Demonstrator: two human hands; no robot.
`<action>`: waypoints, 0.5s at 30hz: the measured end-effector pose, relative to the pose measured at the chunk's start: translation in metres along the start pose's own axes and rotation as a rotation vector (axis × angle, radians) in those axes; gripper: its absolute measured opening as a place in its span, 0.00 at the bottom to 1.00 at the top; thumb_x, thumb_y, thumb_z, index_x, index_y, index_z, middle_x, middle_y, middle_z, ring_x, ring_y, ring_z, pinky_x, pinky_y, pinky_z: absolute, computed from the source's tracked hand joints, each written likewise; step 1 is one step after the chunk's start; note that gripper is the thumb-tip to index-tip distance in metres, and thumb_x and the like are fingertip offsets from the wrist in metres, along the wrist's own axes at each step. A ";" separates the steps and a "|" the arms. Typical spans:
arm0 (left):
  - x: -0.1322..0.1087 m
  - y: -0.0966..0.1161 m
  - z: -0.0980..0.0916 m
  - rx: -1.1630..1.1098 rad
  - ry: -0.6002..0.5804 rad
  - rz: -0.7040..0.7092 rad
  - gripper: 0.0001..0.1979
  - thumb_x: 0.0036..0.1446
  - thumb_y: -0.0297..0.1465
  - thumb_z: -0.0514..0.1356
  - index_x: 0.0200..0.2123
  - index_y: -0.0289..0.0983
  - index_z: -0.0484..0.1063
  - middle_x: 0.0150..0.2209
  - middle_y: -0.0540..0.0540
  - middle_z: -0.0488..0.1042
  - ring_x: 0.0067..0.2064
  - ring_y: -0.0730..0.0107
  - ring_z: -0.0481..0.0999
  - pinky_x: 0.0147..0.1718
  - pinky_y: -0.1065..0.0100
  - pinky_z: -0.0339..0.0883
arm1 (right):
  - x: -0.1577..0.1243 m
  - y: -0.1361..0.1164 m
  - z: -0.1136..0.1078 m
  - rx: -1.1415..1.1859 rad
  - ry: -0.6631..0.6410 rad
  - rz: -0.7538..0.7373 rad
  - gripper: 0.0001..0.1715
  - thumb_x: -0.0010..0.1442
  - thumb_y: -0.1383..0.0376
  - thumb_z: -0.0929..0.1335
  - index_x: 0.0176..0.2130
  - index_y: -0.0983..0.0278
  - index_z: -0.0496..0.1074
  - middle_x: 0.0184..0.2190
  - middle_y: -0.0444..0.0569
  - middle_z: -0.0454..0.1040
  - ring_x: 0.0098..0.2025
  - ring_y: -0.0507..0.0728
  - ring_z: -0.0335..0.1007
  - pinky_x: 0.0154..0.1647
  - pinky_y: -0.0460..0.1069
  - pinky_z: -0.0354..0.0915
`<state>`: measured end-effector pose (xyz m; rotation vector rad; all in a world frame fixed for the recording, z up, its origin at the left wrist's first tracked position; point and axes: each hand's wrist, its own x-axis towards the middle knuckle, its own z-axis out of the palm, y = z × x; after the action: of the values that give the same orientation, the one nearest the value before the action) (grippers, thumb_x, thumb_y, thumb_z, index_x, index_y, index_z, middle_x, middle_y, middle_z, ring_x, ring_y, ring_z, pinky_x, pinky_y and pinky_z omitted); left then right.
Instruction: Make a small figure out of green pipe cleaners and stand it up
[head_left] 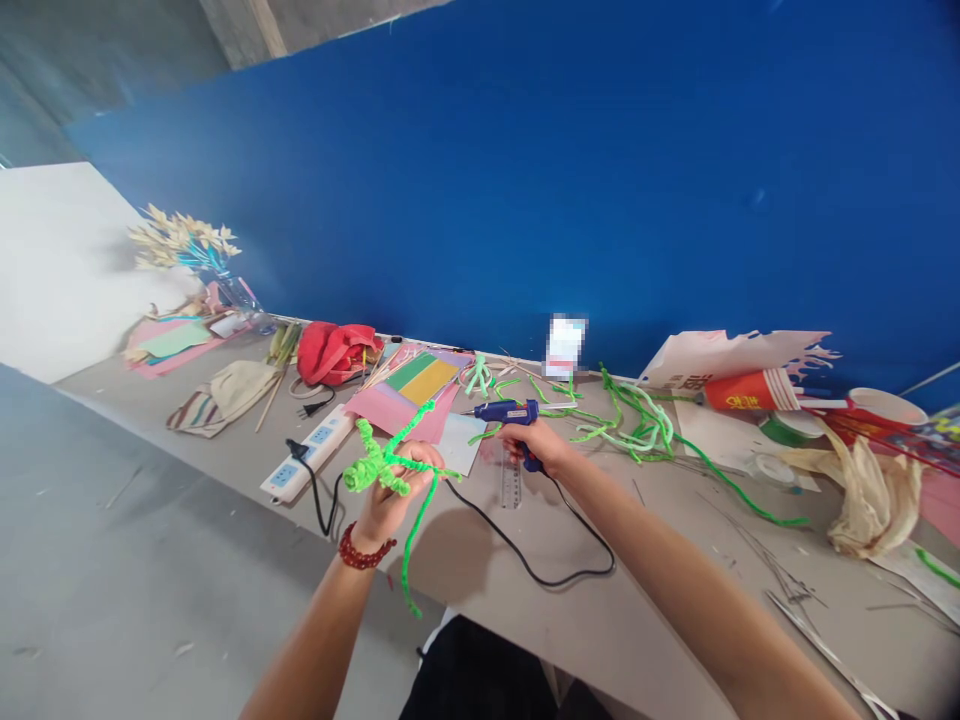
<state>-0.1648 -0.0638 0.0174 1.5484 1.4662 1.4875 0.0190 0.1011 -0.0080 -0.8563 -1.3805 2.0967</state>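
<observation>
Between the fingers of my left hand (386, 505) is a bright green pipe-cleaner figure (364, 470), with a coiled end at the left and several fuzzy limbs sticking out. One long limb hangs below the hand. My right hand (536, 443) is wrapped round the handle of a blue glue gun (506, 411), whose nozzle points left, above and apart from the figure. From the gun's handle a black cord (551, 580) loops over the table. A clear ruler (511, 485) lies just under the right hand.
A white power strip (311, 455) with a black plug lies left. Coloured paper (424, 380), a red bag (337, 350) and loose green pipe cleaners (637, 420) spread along the back. Red paper cups (754, 390), a dried husk (877, 495) and thin wires are right. A blue wall (525, 180) rises behind.
</observation>
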 end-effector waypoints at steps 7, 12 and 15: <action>-0.001 0.001 0.001 -0.019 -0.019 0.004 0.04 0.57 0.32 0.58 0.31 0.39 0.69 0.30 0.45 0.75 0.34 0.64 0.74 0.30 0.65 0.68 | -0.001 -0.004 -0.005 0.105 -0.058 0.080 0.13 0.42 0.60 0.72 0.22 0.64 0.66 0.20 0.44 0.69 0.20 0.48 0.58 0.20 0.44 0.62; -0.002 0.004 0.001 -0.050 -0.040 0.035 0.05 0.58 0.32 0.56 0.31 0.39 0.68 0.30 0.46 0.74 0.34 0.64 0.73 0.31 0.65 0.68 | 0.001 -0.003 -0.006 0.140 -0.055 0.086 0.18 0.45 0.60 0.71 0.18 0.62 0.59 0.15 0.39 0.61 0.18 0.47 0.54 0.22 0.44 0.63; -0.003 0.006 0.002 -0.034 -0.043 0.042 0.05 0.58 0.32 0.56 0.30 0.39 0.68 0.30 0.46 0.74 0.34 0.63 0.73 0.32 0.64 0.67 | 0.001 -0.003 -0.004 0.143 -0.051 0.079 0.18 0.46 0.61 0.70 0.18 0.62 0.58 0.14 0.38 0.60 0.17 0.46 0.52 0.22 0.45 0.63</action>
<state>-0.1604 -0.0674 0.0213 1.5907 1.3847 1.4859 0.0212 0.1059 -0.0070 -0.8158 -1.2221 2.2612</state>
